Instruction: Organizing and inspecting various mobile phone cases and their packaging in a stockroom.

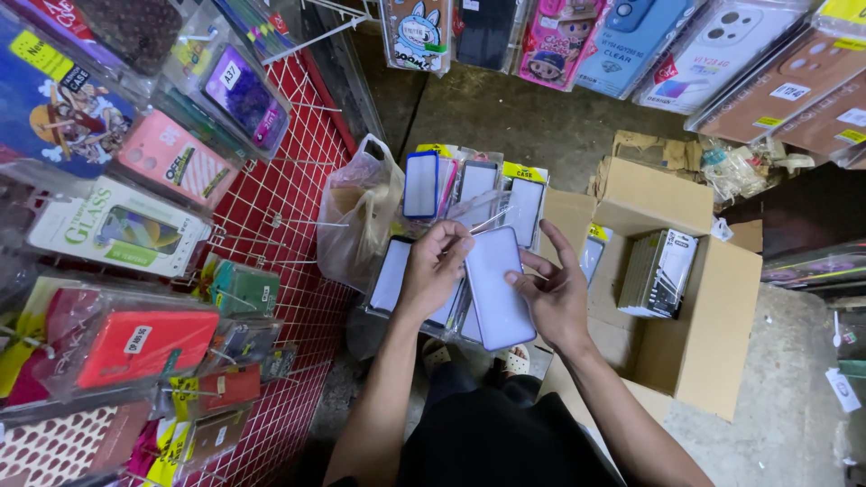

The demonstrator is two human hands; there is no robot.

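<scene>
A pale lilac phone case in a clear packet is held in front of me by both hands. My left hand pinches the packet's top left corner, where a clear flap sticks up. My right hand supports its right edge with the fingers spread. Just beyond and below lie several more packaged phone cases, some with blue edges, fanned out in a stack. Another dark-rimmed case sits under my left wrist.
A red wire rack on the left carries hanging phone cases in packets. A clear plastic bag hangs by it. An open cardboard box with boxed goods stands at the right. More cases hang along the top. The floor is concrete.
</scene>
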